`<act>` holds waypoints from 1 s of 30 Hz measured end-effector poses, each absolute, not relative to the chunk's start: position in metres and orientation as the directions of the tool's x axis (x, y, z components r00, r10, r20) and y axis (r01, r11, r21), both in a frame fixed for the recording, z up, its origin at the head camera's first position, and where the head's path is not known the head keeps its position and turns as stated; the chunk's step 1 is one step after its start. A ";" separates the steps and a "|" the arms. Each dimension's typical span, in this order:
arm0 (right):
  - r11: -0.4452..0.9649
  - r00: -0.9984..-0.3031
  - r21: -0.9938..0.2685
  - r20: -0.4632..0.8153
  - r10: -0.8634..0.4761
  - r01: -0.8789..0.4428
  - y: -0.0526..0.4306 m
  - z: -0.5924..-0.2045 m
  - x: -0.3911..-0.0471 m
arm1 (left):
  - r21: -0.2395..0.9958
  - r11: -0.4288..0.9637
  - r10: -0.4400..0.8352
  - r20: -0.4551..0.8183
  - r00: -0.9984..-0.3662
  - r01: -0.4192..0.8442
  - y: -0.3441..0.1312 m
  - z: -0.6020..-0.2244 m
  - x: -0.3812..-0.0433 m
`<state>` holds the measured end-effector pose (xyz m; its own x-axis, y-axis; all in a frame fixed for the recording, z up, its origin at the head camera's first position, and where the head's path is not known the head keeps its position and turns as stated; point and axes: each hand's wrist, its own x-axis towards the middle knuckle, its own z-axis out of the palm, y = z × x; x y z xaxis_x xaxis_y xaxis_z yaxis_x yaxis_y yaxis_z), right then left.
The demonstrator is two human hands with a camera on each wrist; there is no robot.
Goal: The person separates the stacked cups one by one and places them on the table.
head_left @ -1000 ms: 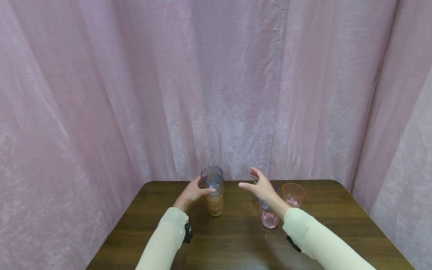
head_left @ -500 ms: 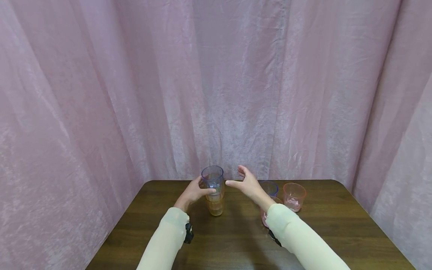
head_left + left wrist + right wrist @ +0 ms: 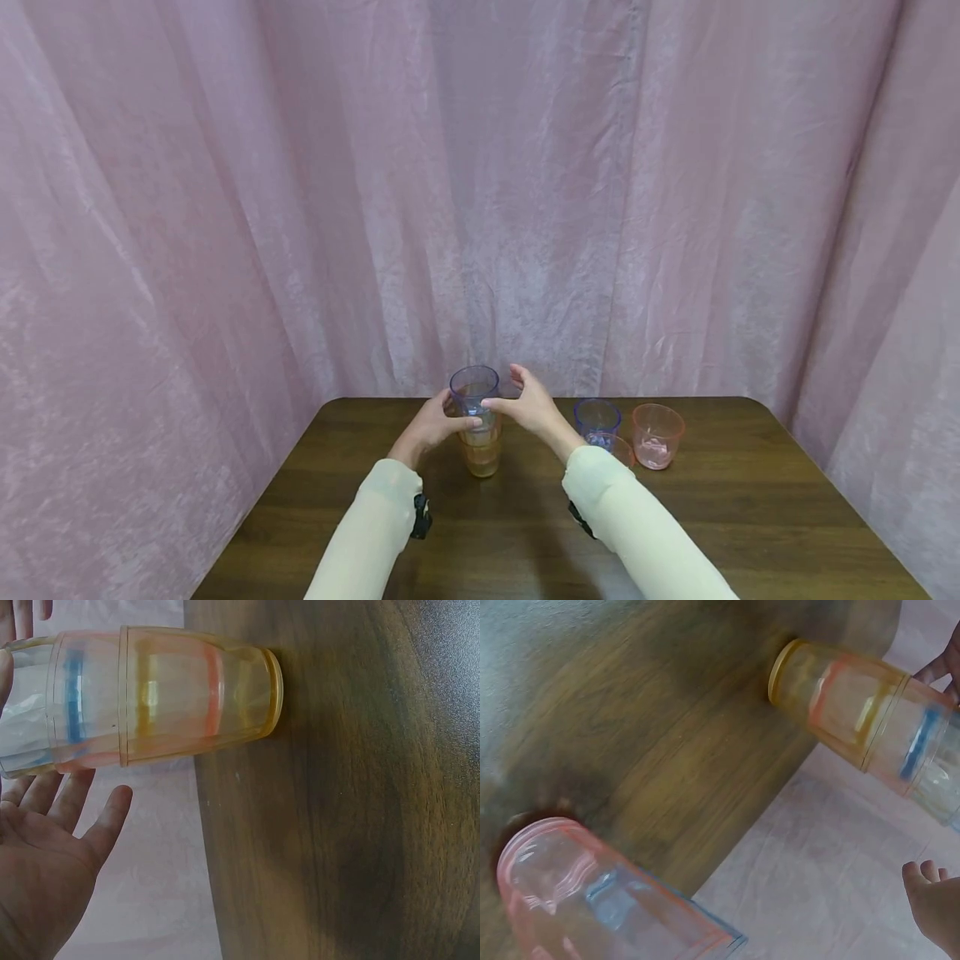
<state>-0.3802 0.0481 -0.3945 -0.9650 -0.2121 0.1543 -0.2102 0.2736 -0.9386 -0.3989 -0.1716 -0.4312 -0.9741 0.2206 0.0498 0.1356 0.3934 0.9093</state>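
A stack of three nested cups (image 3: 483, 448) stands upright on the tabletop (image 3: 487, 533), toward the far edge and left of that edge's midpoint. Order from the base: yellow cup, orange-pink cup, clear cup with a blue rim.

Left hand (image 3: 427, 427): clamped round the upper part of the stack from the left-edge side, thumb across the front, fingers behind.

Right hand (image 3: 532, 408): on the right-edge side of the same stack, thumb and fingers spread well apart. The thumb overlaps the front of the top cup just below its rim; from where I stand, I cannot tell whether it touches.

Further cups are placed between the stack and the right edge. A pink cup (image 3: 656, 442) stands upright, nearest the far right corner. Beside it are a blue-rimmed cup (image 3: 597, 425) and a second pink cup (image 3: 562, 889), the latter partly covered by the right sleeve (image 3: 637, 517) in the head view. Whether the blue-rimmed cup sits inside or behind this second pink cup cannot be determined.

Both sleeves are pale; a black device (image 3: 422, 517) is fitted at the left wrist. A pink curtain (image 3: 480, 167) hangs beyond the far edge.
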 end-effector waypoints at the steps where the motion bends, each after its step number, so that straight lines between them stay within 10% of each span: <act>1: 0.273 -0.965 -0.939 0.152 -0.213 -0.208 0.046 -0.394 -0.380 | 0.910 0.390 0.224 0.053 -0.973 0.140 -0.172 -0.431 -0.399; 30: 0.334 -0.971 -0.924 0.125 -0.202 -0.188 0.018 -0.393 -0.388 | 0.920 0.353 0.248 0.082 -0.965 0.169 -0.173 -0.432 -0.401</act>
